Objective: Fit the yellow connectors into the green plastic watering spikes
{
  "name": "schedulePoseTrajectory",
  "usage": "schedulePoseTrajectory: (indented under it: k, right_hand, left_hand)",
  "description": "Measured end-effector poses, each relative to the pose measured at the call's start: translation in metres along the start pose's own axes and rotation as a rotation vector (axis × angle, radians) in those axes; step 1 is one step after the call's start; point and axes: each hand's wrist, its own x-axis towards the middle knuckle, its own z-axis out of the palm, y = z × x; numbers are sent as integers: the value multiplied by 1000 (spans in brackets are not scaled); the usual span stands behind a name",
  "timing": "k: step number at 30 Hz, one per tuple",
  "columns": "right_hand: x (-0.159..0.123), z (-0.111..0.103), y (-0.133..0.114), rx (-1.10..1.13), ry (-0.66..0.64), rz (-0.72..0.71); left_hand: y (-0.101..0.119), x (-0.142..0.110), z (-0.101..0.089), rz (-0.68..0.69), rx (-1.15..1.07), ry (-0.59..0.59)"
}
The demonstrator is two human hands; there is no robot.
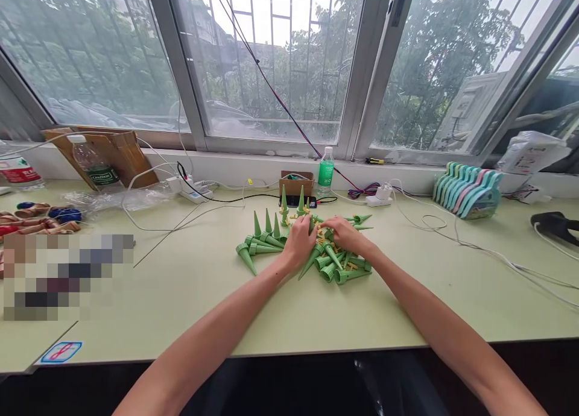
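Many green plastic cone-shaped spikes lie heaped on the table, with small yellow pieces (354,266) scattered among them. My left hand (300,241) is closed round a green spike (311,224), of which only a little shows at the fingers. Close on its right, my right hand (342,233) reaches over the heap with fingers pinched together; what they hold, if anything, is too small to make out. To the left of my hands, several spikes stand point up, and a spike (246,258) lies tilted at the near left edge of the group.
Behind the heap are a small brown box (297,182), a phone (297,201) and a green-labelled bottle (325,170). White cables and power strips (195,190) run along the window side. Pastel hangers (470,190) stand at right; wooden-looking pieces (40,217) lie at left.
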Motion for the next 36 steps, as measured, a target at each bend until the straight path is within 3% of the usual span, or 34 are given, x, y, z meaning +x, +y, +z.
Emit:
schedulePoseTrajectory:
  k: [5,8,12,13,16,20,26,36]
  right_hand:
    - [0,-2,-7,68,-81,30]
    - [-8,-16,-4,137,-15,60]
    - [-16,-42,12,28,127,84]
    - [-17,-48,16,-29,119,109]
    - [-18,-58,29,-201,-72,182]
    - [-17,-58,37,-314,-229,292]
    - [-7,-62,39,-280,-263,326]
    - [29,-80,35,-323,-199,376]
  left_hand:
    - [0,-1,-1,-9,12,0]
    - [1,-1,-1,-10,15,-4]
    - [4,3,-5,14,9,-9]
    - [4,5,-6,19,11,-16]
    - [8,12,-7,26,28,-70]
    - [14,22,-6,17,89,-169]
    - [26,40,-3,-33,188,-365]
    - [24,43,9,-20,153,-308]
